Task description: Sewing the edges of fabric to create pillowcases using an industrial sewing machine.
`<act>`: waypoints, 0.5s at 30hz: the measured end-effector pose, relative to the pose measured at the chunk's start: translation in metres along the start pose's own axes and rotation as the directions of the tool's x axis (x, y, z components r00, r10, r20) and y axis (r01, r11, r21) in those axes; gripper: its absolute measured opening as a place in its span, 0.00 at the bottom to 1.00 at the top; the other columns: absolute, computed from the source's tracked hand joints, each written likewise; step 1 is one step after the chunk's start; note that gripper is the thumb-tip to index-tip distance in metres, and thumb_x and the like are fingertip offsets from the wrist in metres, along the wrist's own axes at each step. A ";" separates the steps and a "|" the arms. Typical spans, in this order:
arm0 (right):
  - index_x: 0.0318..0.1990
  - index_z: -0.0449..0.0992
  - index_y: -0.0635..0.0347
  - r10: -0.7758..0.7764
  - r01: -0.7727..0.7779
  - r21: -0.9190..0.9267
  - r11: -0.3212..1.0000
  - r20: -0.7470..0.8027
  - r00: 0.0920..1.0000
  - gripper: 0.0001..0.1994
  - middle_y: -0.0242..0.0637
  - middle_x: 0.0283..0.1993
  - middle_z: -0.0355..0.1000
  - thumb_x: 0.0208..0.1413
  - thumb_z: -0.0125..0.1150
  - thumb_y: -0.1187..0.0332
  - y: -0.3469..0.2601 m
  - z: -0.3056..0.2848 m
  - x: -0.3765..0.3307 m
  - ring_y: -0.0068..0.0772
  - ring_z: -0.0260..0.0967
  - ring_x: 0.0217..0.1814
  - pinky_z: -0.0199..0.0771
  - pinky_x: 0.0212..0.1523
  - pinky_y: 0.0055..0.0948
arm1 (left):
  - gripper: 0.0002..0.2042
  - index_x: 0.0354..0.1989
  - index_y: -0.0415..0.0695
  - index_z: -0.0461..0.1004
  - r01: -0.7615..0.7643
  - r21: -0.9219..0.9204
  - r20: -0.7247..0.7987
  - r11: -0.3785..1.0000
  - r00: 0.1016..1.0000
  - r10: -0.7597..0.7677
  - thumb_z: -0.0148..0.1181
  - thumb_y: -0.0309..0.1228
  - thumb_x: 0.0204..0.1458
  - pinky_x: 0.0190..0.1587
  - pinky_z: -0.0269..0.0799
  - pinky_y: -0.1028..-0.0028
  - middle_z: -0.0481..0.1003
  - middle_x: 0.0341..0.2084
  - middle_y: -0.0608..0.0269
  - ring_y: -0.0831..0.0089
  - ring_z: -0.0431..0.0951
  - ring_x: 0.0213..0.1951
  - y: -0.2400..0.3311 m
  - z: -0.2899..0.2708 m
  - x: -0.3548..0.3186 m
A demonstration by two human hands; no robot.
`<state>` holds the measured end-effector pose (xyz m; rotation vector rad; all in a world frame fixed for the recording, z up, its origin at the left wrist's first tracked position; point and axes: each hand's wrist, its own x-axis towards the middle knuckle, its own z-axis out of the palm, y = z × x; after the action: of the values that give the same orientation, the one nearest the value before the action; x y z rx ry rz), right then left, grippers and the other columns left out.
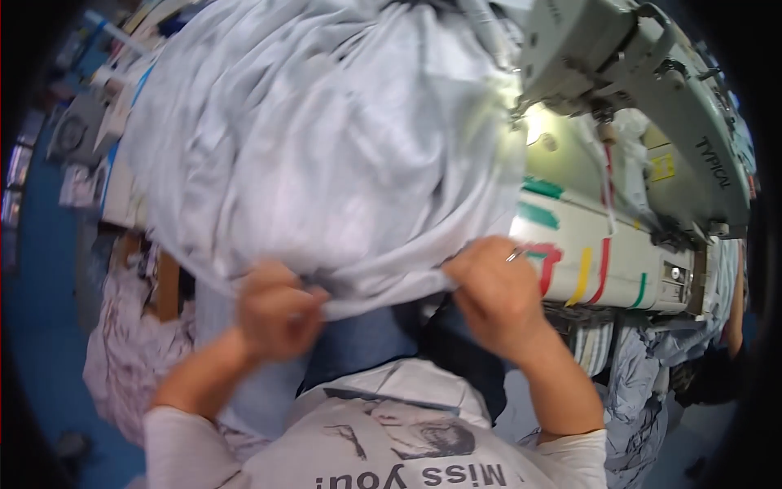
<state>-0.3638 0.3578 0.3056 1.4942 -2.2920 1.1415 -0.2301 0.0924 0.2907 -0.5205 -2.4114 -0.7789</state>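
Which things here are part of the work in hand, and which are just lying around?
In hand:
- light grey fabric, its edge pinched by the left hand and the right hand
- small metal tool in the right hand, kind unclear
- sewing machine beside the fabric

Lying about:
- patterned cloth heap at lower left
- striped and grey garments under the machine

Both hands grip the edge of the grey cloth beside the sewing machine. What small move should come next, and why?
Probably slide the cloth right toward the sewing machine: the left hand and right hand pinch its near edge, and the heap sits left of the needle.
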 end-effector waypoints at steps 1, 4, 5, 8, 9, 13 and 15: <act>0.34 0.73 0.63 -0.025 0.025 -0.022 0.999 -0.003 1.000 0.16 0.43 0.29 0.70 0.31 0.61 0.83 -0.002 0.004 0.005 0.49 0.69 0.34 0.70 0.35 0.41 | 0.15 0.37 0.42 0.71 0.095 0.071 -0.024 0.993 0.995 -0.094 0.67 0.22 0.40 0.32 0.67 0.59 0.70 0.30 0.55 0.57 0.71 0.28 0.021 0.020 -0.041; 0.33 0.73 0.63 -0.027 0.028 -0.078 0.997 0.019 0.999 0.13 0.42 0.30 0.71 0.35 0.60 0.84 -0.012 0.009 0.012 0.49 0.69 0.34 0.69 0.36 0.39 | 0.18 0.41 0.41 0.70 0.395 0.118 -0.148 0.911 0.914 -0.377 0.68 0.23 0.40 0.37 0.67 0.60 0.70 0.34 0.53 0.54 0.71 0.33 0.039 0.065 -0.115; 0.34 0.73 0.63 -0.007 0.009 -0.076 0.997 0.030 1.000 0.13 0.43 0.30 0.71 0.37 0.60 0.84 -0.013 0.010 0.011 0.49 0.69 0.34 0.70 0.37 0.37 | 0.20 0.43 0.40 0.68 0.448 0.235 -0.250 0.862 0.885 -0.392 0.69 0.23 0.40 0.41 0.67 0.60 0.69 0.36 0.50 0.53 0.70 0.37 0.036 0.078 -0.127; 0.35 0.73 0.65 0.042 -0.041 -0.061 0.997 0.026 0.999 0.11 0.43 0.31 0.71 0.41 0.60 0.84 -0.018 0.001 0.012 0.43 0.70 0.35 0.69 0.38 0.32 | 0.22 0.46 0.38 0.67 0.543 0.292 -0.405 0.787 0.816 -0.413 0.69 0.24 0.42 0.47 0.65 0.60 0.67 0.41 0.46 0.50 0.68 0.44 0.010 0.089 -0.144; 0.35 0.73 0.66 0.086 -0.086 -0.033 0.996 0.009 0.996 0.10 0.42 0.31 0.72 0.43 0.60 0.83 -0.019 0.001 0.015 0.38 0.71 0.35 0.69 0.39 0.29 | 0.22 0.46 0.38 0.67 0.491 0.332 -0.417 0.805 0.842 -0.342 0.69 0.24 0.42 0.47 0.65 0.59 0.67 0.41 0.47 0.49 0.68 0.43 -0.001 0.086 -0.142; 0.37 0.73 0.69 0.292 -0.298 0.178 0.938 0.060 0.955 0.05 0.31 0.30 0.70 0.52 0.56 0.79 -0.032 -0.017 0.043 0.20 0.66 0.37 0.67 0.41 0.22 | 0.29 0.53 0.40 0.64 0.381 0.302 -0.448 0.874 0.866 -0.223 0.71 0.31 0.43 0.59 0.61 0.54 0.60 0.56 0.42 0.43 0.63 0.58 -0.013 0.073 -0.121; 0.36 0.73 0.69 0.321 -0.316 0.268 0.910 0.024 0.947 0.04 0.28 0.31 0.70 0.55 0.55 0.78 -0.031 -0.026 0.062 0.17 0.66 0.36 0.66 0.40 0.20 | 0.30 0.54 0.40 0.63 0.323 0.282 -0.488 0.903 0.859 -0.155 0.71 0.31 0.43 0.59 0.61 0.54 0.60 0.56 0.43 0.43 0.62 0.58 -0.019 0.063 -0.092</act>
<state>-0.3743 0.3256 0.3716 1.2000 -2.5132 1.6043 -0.1922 0.1005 0.1841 0.1148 -2.1145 -0.4728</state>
